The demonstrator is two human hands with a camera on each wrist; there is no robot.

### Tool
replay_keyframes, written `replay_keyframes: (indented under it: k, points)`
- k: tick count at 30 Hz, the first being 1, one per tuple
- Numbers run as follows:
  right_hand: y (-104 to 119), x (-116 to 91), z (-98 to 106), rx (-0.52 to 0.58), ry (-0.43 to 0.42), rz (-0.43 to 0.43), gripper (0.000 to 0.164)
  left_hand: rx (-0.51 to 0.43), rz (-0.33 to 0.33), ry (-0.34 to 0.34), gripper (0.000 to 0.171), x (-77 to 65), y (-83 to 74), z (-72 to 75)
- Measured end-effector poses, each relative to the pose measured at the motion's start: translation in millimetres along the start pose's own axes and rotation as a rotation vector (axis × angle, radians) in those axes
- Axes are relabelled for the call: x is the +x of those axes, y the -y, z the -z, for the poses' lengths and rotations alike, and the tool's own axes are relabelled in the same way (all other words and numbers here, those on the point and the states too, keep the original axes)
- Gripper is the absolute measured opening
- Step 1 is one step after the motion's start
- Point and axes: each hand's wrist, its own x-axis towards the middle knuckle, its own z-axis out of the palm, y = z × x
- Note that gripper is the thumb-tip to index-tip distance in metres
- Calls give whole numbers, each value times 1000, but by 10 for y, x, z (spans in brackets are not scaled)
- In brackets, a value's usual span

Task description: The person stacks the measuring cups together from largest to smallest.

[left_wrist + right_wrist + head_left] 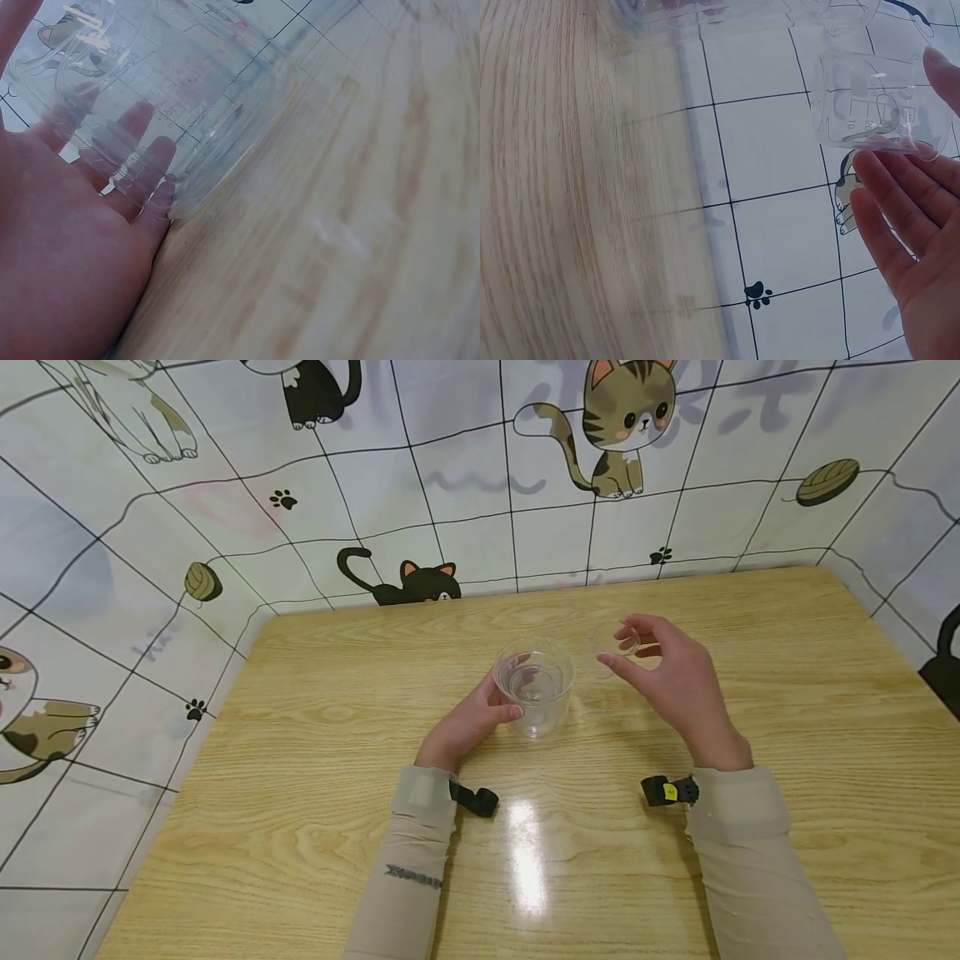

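A large clear beaker point(546, 706) stands upright on the wooden table, and my left hand point(472, 720) grips its left side, thumb at the front. Seen from the left wrist, the fingers wrap behind the clear wall of the beaker point(202, 97), with its base at the tabletop. To the right of it, my right hand point(675, 681) pinches a small clear beaker point(609, 647) between thumb and fingers, raised above the table. Graduation marks show on this small beaker point(870, 105) in the right wrist view, its base towards the table.
The light wooden table point(315, 827) ends at the back against a white tiled-pattern wall covering point(465, 502) printed with cats. Black wrist straps point(480, 802) sit at both beige cuffs. A bright light reflection lies on the wood between the forearms.
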Motion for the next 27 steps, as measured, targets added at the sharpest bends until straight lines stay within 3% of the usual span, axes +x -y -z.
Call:
replay_keyframes:
  k: [15,27]
  points:
    - [-59,13,-21,-7,0,26,60,10,-1,0,69,-26,-80,-42]
    - [-82,16,-77,-11,56,22,62,26,12,11,69,-25,-86,-35]
